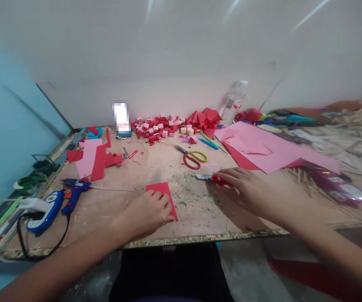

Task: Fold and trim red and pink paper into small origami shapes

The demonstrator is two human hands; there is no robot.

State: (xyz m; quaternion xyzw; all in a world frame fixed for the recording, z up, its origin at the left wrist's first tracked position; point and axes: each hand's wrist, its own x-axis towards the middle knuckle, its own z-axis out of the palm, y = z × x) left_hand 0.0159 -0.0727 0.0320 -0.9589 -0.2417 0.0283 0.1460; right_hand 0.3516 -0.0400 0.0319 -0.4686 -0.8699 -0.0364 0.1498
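Observation:
My left hand (152, 211) rests on a small piece of red paper (168, 196) near the table's front edge. Its fingers are curled and press the paper down, covering much of it. In my right hand (246, 188) is a utility knife (219, 179) with a red handle, its blade pointing left just above or on the tabletop. The knife's rear end is hidden under the fingers. Beyond the hands lies a pair of scissors (192, 157) with one red and one yellow handle loop, blades to the left.
Small folded red and pink paper cubes (159, 128) are heaped at the back. Pink paper sheets (262, 147) lie at right, near a plastic bottle (234, 102). Left stand paper offcuts (88, 157), a blue glue gun (75, 195), a power strip (47, 212) and a phone (121, 117).

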